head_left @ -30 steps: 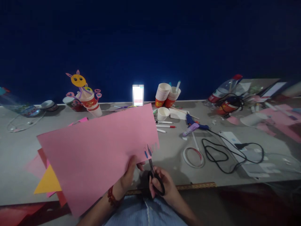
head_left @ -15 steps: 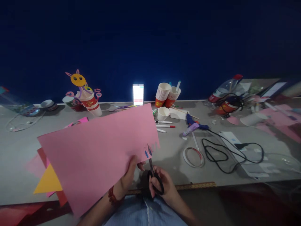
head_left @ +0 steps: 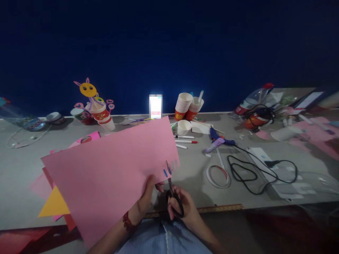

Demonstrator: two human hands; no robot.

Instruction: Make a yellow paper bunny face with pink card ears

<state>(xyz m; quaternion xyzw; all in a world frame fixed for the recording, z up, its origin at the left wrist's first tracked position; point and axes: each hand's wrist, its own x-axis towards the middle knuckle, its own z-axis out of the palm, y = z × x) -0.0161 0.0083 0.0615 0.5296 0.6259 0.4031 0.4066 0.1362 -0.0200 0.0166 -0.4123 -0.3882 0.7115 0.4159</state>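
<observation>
Gripping the pink sheet (head_left: 111,176) at its near edge, the left hand (head_left: 147,194) has its thumb laid on top and fingertips showing just beyond that edge; a red beaded bracelet (head_left: 127,220) circles the wrist. By the sheet's lower right corner, the right hand (head_left: 182,203) grasps the black-handled scissors (head_left: 171,187), fingers wrapped about the loops. Their blades point away from the person and reach over that corner, beside a small blue-filled drawing (head_left: 165,173); whether they are biting into the paper is hard to tell at this size. Notches run along the sheet's right edge, above the blades.

The sheet is held tilted above the grey table (head_left: 196,169), with yellow paper (head_left: 54,204) poking out at its left. Beyond its far edge stand a glowing screen (head_left: 155,107), a stack of paper cups (head_left: 183,106) and, nearer, a single white cup (head_left: 184,127). To the sheet's right lie pens (head_left: 186,141), a blue glue gun (head_left: 222,138), a tape roll (head_left: 217,176) and a looped black cable (head_left: 242,170).
</observation>
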